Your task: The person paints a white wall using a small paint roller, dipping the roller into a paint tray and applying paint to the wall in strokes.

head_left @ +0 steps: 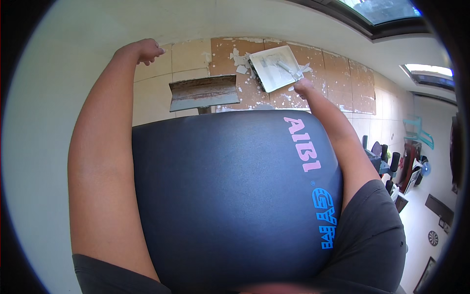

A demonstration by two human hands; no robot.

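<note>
My left hand (147, 51) reaches out at the upper left, beside the pale wall. Its fingers are loosely curled with the tips apart, and nothing shows in them. At the lower right edge of a white tray (270, 84), my right hand (304, 87) is closed on what looks like a scraper (286, 66), whose pale strip lies over the tray. White smears coat the tray's inside. Both forearms stretch forward on either side of a large dark padded board (220, 181), with pink and blue lettering along its right side. The right fingertips are small and partly hidden.
Past the pad stands a worn metal channel piece (203, 95) on a short post. Brown sheeting (338, 83) spattered with white covers tiles (188, 54) along the wall. Windows (382, 12) are at the upper right; a teal chair (418, 132) and gym-like equipment (387, 164) stand right.
</note>
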